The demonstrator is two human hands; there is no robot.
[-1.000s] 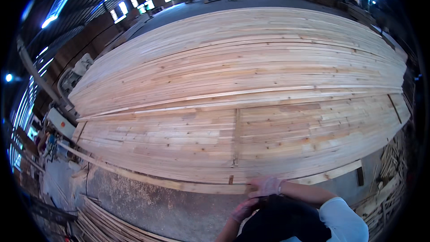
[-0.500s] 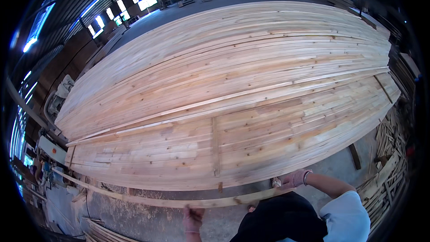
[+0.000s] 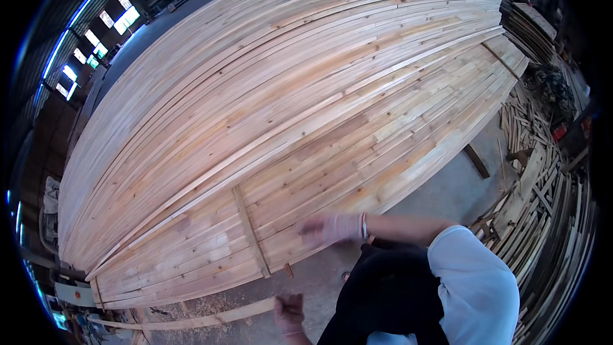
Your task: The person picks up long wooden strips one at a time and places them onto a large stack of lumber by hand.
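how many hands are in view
2: the left hand low at the frame's bottom, gripping a loose wood strip; the right hand blurred over the plank stack's near edge.

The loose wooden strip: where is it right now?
In the head view the loose wooden strip lies low and left, over the floor below the big plank stack, its right end gripped by the left hand.

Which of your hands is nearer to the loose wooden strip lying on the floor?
Left. The left hand grips the end of the wooden strip low on the floor. The right hand is higher up, over the near edge of the plank stack.
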